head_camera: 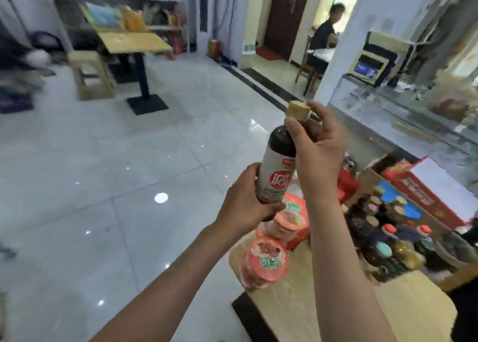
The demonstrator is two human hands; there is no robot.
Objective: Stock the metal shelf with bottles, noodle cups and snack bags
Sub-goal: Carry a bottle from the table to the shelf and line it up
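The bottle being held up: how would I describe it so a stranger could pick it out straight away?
Look above the wooden table at lower right, where noodle cups lie. Both hands meet there on one dark bottle: left hand at its base, right hand at its neck. Unlike the bottles in the box beside it, it is in the air, with a tan cap and a white label with a red badge.

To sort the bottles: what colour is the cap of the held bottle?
Tan or gold; the cap shows in the head view, atop the bottle.
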